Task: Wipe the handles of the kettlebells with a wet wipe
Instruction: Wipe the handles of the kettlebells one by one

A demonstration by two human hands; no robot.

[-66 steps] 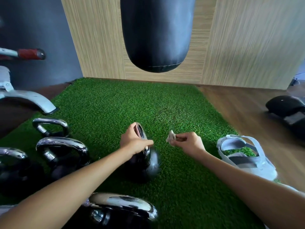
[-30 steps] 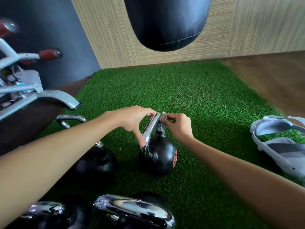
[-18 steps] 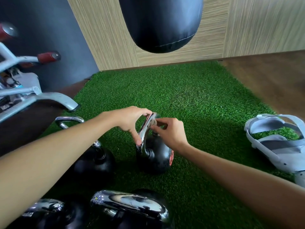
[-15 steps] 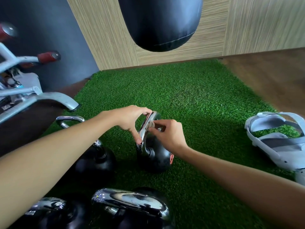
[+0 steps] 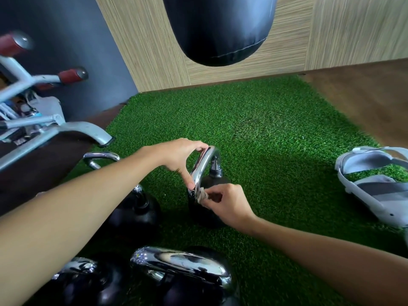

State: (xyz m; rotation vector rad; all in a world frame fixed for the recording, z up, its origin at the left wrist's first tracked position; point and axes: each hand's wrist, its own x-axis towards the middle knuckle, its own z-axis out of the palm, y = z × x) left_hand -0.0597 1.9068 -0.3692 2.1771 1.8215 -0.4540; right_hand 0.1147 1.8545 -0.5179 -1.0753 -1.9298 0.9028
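Two bare hands work one black kettlebell's chrome handle (image 5: pixel 204 164). Left hand (image 5: pixel 180 156) pinches its top; right hand (image 5: pixel 225 204), at five o'clock, presses a crumpled wet wipe (image 5: pixel 201 193) against its base.

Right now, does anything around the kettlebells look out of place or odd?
One thing: a grey sandal lies on the green turf mat at the right, half off its edge. Otherwise normal: left hand steadies the chrome handle, right hand presses the wet wipe against it.
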